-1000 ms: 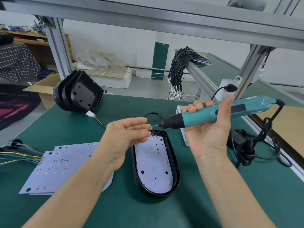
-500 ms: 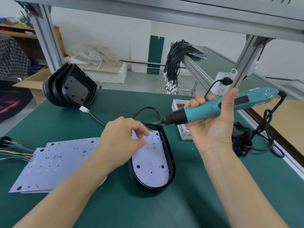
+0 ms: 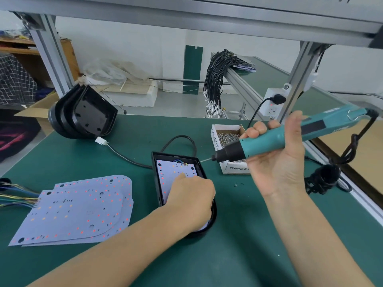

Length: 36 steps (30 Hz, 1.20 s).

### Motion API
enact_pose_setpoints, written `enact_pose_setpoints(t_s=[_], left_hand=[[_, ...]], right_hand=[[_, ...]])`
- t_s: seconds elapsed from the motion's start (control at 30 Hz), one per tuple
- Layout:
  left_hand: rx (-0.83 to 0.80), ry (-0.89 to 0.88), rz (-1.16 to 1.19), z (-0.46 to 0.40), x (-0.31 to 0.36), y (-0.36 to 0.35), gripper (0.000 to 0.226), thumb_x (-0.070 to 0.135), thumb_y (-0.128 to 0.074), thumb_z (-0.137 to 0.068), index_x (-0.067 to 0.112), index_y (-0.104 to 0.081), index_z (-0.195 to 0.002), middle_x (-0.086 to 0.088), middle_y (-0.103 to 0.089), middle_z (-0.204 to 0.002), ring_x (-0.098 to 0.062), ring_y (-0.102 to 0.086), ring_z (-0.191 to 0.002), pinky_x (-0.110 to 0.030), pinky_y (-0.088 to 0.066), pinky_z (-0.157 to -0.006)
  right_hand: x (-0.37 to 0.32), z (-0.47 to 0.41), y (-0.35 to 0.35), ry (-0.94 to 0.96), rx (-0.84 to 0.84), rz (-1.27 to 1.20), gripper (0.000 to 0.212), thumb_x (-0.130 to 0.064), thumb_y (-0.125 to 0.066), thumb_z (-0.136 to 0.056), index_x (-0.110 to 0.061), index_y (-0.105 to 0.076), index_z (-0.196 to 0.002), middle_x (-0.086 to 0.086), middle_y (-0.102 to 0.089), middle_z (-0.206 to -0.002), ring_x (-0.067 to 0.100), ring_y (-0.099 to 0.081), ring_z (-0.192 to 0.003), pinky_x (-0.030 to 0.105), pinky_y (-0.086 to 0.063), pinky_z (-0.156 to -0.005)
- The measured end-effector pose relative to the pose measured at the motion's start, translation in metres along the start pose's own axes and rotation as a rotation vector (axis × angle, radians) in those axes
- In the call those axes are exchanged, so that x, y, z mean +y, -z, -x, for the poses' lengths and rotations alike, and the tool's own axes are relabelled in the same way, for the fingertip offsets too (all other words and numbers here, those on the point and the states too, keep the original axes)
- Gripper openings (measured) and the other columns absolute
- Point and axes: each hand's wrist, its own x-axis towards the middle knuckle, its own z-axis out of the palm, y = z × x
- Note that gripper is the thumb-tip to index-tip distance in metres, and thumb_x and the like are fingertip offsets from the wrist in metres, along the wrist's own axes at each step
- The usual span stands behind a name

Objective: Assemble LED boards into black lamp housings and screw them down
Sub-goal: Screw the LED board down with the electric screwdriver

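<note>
While the black lamp housing (image 3: pixel 200 172) lay flat near the middle of the green surface (image 3: pixel 238 255), an LED board (image 3: pixel 176 172) sat inside it with coloured wires at its far end. The left hand (image 3: pixel 191 198) rested knuckles-up on the board, fingers curled down onto it; whether they pinched anything could not be told. The right hand (image 3: pixel 275 160) was raised above the surface, fingers and thumb wrapped round a teal electric screwdriver (image 3: pixel 269 139), whose bit pointed left toward the housing's far corner without touching it. Just behind the tool stood a small white box of screws (image 3: pixel 226 139). A black cable (image 3: pixel 128 157) with a white plug ran from the housing to the left. Loose LED boards (image 3: pixel 76 210) lay stacked at the left, coloured wires (image 3: pixel 16 198) trailing from them. More black housings (image 3: pixel 83 112) stood nested on edge at the far left.
</note>
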Motion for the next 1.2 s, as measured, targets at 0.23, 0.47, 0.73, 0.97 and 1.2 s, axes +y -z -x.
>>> enact_pose_setpoints(t_s=[0.23,0.47,0.73,0.97,1.2], left_hand=[[0.042,-0.014,0.36,0.011,-0.011,0.004,0.015,0.009,-0.053,-0.084,0.012,-0.068,-0.085,0.003,-0.066,-0.09,-0.016,-0.061,-0.083,-0.03,-0.048,-0.077],[0.22,0.184,1.374,0.033,-0.046,0.025,0.014,-0.004,-0.073,-0.076,0.007,-0.07,-0.067,-0.013,-0.071,-0.069,-0.017,-0.069,-0.063,-0.021,-0.054,-0.058],[0.345,0.243,1.648,0.043,-0.052,0.022,0.012,0.009,-0.075,-0.058,0.011,-0.078,-0.069,-0.01,-0.072,-0.069,-0.019,-0.069,-0.063,-0.024,-0.057,-0.062],[0.327,0.25,1.765,0.047,-0.052,0.023,0.014,0.013,-0.075,-0.053,0.011,-0.078,-0.067,-0.011,-0.071,-0.069,-0.019,-0.069,-0.061,-0.023,-0.056,-0.06],[0.306,0.242,1.763,0.047,-0.053,0.023,0.015,0.014,-0.076,-0.052,0.011,-0.077,-0.067,-0.011,-0.071,-0.07,-0.019,-0.068,-0.06,-0.024,-0.056,-0.059]], right_hand=[[-0.008,0.006,0.009,0.018,0.018,-0.012,0.055,-0.048,-0.089,-0.05,-0.019,-0.051,-0.077,-0.001,-0.053,-0.072,0.014,-0.054,-0.065,0.029,-0.05,-0.074],[-0.007,0.015,0.004,-0.022,-0.032,-0.049,0.05,-0.049,-0.085,-0.057,-0.019,-0.051,-0.078,-0.002,-0.052,-0.073,0.014,-0.053,-0.065,0.029,-0.049,-0.075],[0.006,0.023,-0.011,-0.054,-0.097,-0.024,0.05,-0.052,-0.083,-0.057,-0.02,-0.051,-0.078,-0.003,-0.051,-0.073,0.014,-0.053,-0.065,0.029,-0.047,-0.079],[0.011,0.025,-0.017,-0.044,-0.094,0.006,0.053,-0.054,-0.084,-0.054,-0.02,-0.05,-0.078,-0.003,-0.051,-0.072,0.014,-0.052,-0.065,0.029,-0.046,-0.078],[0.011,0.024,-0.019,-0.04,-0.095,0.012,0.053,-0.053,-0.084,-0.054,-0.02,-0.05,-0.078,-0.003,-0.051,-0.072,0.015,-0.052,-0.066,0.03,-0.045,-0.08]])
